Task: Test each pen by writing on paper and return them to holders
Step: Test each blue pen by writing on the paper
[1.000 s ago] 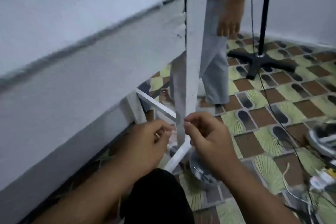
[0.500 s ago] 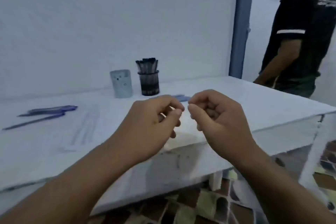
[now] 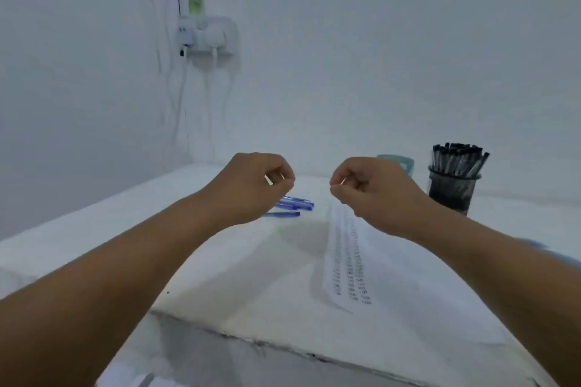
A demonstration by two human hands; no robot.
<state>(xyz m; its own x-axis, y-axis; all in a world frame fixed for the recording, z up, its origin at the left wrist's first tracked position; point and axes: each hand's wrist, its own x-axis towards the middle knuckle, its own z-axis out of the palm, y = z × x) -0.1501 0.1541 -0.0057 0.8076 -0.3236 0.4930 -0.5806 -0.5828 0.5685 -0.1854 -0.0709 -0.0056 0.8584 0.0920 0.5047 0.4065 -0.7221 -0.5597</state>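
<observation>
The white surface (image 3: 132,229) is carrying a paper (image 3: 349,261) with rows of scribbles at centre-right, a black mesh holder (image 3: 452,188) packed with dark pens (image 3: 457,160) at far right, a pale blue holder (image 3: 405,163) half hidden behind your right hand, and loose blue pens (image 3: 294,206) lying past your left wrist. You're holding both hands raised above the surface, apart, fingers curled: left hand (image 3: 254,185) and right hand (image 3: 371,188) each showing a tiny pale sliver at the fingertips. Grip on those bits is too small to tell.

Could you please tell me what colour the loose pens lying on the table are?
The loose pens are blue, seen in the head view.
</observation>
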